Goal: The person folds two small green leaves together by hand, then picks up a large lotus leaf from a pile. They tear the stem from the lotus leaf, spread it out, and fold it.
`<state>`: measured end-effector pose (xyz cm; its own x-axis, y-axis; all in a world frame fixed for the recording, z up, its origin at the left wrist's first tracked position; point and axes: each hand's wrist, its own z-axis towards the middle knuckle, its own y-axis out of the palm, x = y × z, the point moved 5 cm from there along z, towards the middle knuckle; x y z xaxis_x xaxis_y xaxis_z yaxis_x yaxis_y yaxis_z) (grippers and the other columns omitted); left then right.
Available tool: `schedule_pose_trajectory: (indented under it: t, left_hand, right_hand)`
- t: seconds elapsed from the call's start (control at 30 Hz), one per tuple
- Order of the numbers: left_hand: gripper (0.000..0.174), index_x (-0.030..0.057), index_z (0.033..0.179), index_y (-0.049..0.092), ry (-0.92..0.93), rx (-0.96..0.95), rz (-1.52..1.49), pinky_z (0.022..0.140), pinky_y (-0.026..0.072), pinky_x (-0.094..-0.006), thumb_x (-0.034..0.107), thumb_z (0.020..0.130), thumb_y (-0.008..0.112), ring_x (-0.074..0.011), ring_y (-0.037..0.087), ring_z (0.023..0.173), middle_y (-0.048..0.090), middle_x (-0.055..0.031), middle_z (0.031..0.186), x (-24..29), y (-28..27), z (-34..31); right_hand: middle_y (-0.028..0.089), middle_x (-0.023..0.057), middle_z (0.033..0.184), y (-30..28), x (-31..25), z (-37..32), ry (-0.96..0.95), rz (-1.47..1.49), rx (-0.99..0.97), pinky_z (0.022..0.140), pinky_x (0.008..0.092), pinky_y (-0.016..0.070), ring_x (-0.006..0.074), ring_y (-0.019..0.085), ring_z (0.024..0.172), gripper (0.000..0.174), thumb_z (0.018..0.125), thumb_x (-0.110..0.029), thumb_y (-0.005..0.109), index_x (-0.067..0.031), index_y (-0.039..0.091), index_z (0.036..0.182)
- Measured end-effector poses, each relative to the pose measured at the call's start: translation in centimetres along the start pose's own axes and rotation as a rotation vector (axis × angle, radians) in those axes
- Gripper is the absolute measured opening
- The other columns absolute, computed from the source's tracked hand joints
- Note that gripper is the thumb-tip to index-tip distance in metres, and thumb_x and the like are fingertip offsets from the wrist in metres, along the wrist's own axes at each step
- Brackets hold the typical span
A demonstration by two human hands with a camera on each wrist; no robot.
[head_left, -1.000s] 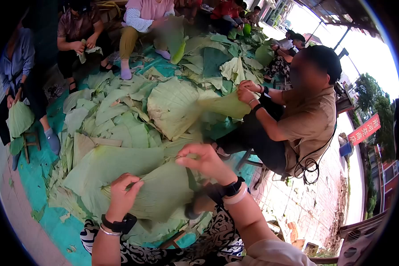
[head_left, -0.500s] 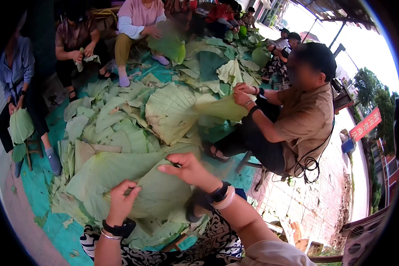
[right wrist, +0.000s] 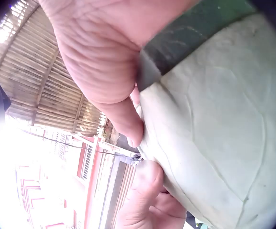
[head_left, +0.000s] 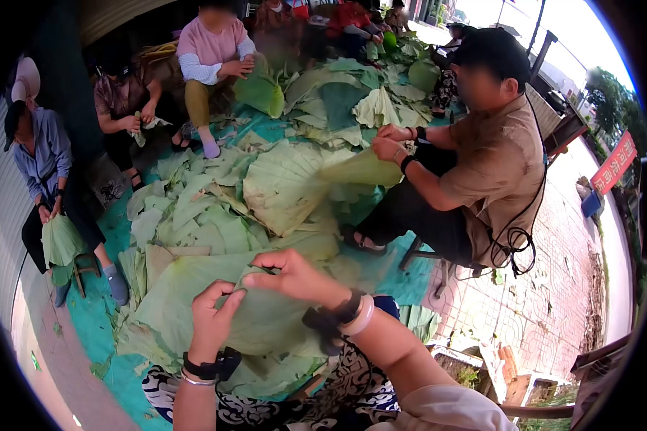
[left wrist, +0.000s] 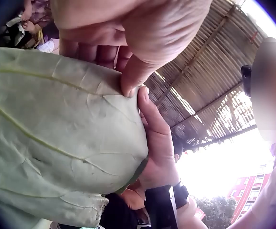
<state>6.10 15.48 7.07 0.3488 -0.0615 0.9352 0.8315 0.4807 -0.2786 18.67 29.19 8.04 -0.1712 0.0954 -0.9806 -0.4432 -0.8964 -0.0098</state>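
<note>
Closer together now, lower centre: right hand (head_left: 292, 276) and left hand (head_left: 212, 316) both pinch lotus leaf (head_left: 183, 294) at top edge. I judge it light, limp, tearable; grip by edge.

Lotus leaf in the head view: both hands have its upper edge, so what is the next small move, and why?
Probably draw the pinched edge over and down toward yourself to lay a fold. The left hand and right hand both pinch the lotus leaf at its upper edge, close together, and the leaf bulges rounded beneath them, not yet flattened.
</note>
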Motion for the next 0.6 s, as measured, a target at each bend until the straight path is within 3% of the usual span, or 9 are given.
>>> schedule_pose_trajectory:
  t: [0.1, 0.23, 0.6]
  left_hand:
    - [0.011, -0.0027, 0.087, 0.062, 0.026, 0.004, 0.01, 0.072, 0.0459, -0.0236, 0.002, 0.088, 0.071, -0.0089, 0.054, 0.075, 0.061, -0.0016, 0.079, 1.0, 1.0, -0.2]
    - [0.01, -0.0023, 0.088, 0.062, 0.0, -0.021, 0.006, 0.072, 0.0458, -0.023, 0.003, 0.09, 0.071, -0.0079, 0.054, 0.076, 0.062, -0.0004, 0.08, 2.0, 2.2, -0.3]
    - [0.007, -0.0024, 0.093, 0.066, -0.103, 0.021, -0.001, 0.072, 0.0445, -0.0207, 0.004, 0.093, 0.069, -0.0048, 0.052, 0.077, 0.062, 0.0031, 0.082, 0.7, 5.1, -3.1]
  right_hand:
    - [0.058, -0.0009, 0.077, -0.6, 0.0, -0.4, -0.099, 0.035, 0.009, 0.066, 0.0253, 0.0415, 0.0054, 0.046, 0.074, 0.021, 0.09, -0.016, 0.075, 0.0025, 0.067, 0.092]
    - [0.058, 0.0012, 0.075, -1.7, -0.4, -1.0, -0.199, 0.01, 0.001, 0.066, 0.0262, 0.0418, 0.0065, 0.046, 0.073, 0.022, 0.089, -0.016, 0.076, 0.0038, 0.067, 0.092]
    - [0.06, 0.0086, 0.074, -3.6, -1.3, -3.4, -0.265, -0.058, 0.011, 0.065, 0.0295, 0.0442, 0.0136, 0.05, 0.068, 0.022, 0.086, -0.015, 0.076, 0.0048, 0.067, 0.09]
